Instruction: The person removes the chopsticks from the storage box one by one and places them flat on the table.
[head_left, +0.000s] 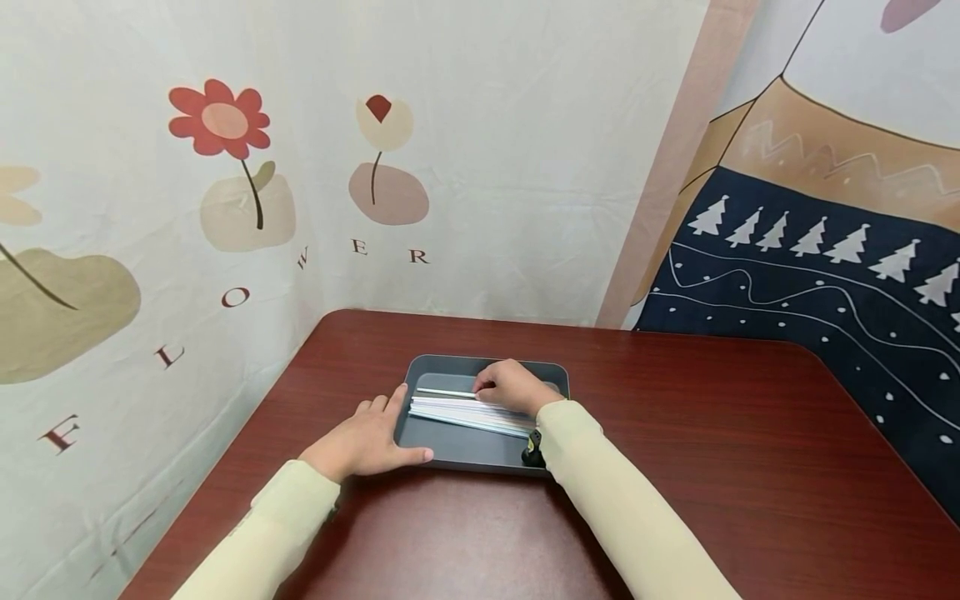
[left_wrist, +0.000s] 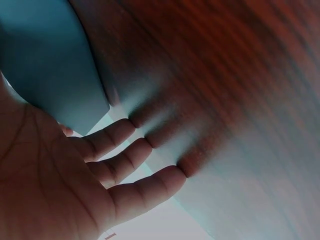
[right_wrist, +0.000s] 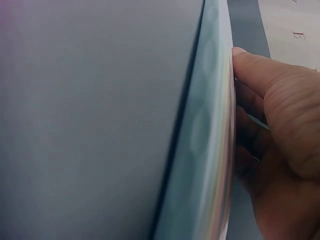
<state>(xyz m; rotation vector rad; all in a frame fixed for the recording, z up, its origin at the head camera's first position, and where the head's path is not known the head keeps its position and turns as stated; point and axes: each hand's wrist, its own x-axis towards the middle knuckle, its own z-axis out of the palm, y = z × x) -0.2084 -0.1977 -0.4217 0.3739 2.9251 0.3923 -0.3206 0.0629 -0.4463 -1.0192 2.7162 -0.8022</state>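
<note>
A grey rectangular tray (head_left: pixel 465 454) holds a bundle of thin, flat pieces (head_left: pixel 465 414) with white, pale pink and bluish edges. One thin white-edged piece (head_left: pixel 442 392) stands a little apart at the back of the bundle. My right hand (head_left: pixel 516 386) reaches over the tray with curled fingers and pinches this piece near its right part. Up close in the right wrist view, the thumb (right_wrist: pixel 250 62) lies against the many-coloured bundle; the grip itself is partly hidden. My left hand (head_left: pixel 367 437) rests at the tray's left edge, fingers extended and thumb along the front rim.
The tray sits on a reddish-brown wooden table (head_left: pixel 675 433) with rounded corners. Behind and left hangs a pale cloth (head_left: pixel 510 167) printed with flowers and letters. A dark blue printed cloth (head_left: pixel 810 292) hangs at the right. A small black device (head_left: pixel 532 450) is by the right wrist.
</note>
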